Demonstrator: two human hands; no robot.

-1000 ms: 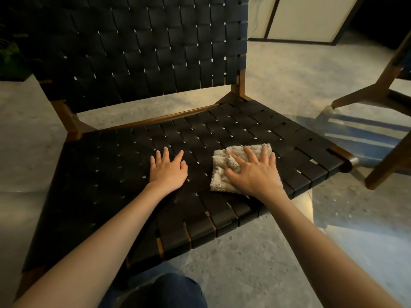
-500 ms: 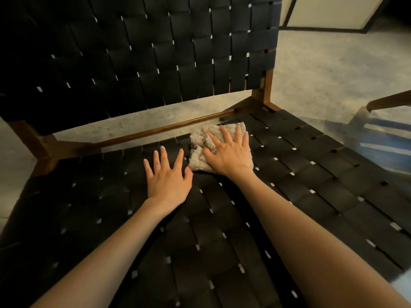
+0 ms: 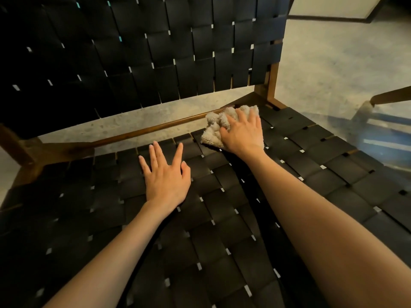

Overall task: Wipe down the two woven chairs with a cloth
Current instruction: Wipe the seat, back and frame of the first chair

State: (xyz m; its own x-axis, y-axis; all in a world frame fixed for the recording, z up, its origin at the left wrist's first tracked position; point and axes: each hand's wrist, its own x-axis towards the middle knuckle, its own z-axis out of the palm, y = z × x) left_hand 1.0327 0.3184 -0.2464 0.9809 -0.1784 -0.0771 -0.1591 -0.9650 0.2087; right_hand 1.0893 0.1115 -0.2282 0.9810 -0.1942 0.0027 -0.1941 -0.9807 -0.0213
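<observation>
Your two bare forearms reach up from 6 o'clock across the seat (image 3: pixel 255 218), a weave of black straps. Your left hand (image 3: pixel 165 181) lies palm down on the straps near the middle, fingers straight and spread, thumb out to the right, holding nothing. At about 1 o'clock from it, your right hand (image 3: pixel 243 134) presses flat on the cloth (image 3: pixel 214 127) (pale, nubbly, bunched up), fingers straight and slightly fanned over its top, thumb against its left part. The cloth sits at the back edge of the seat, touching the wooden rail (image 3: pixel 144 130) and near the rear right post (image 3: pixel 272 85). Beyond the rail, at 12 o'clock, rises the backrest (image 3: pixel 155 52), woven the same. Grey floor (image 3: pixel 333 63) shows at 2 o'clock, and a wooden bar (image 3: pixel 392 96) enters at 3 o'clock.
</observation>
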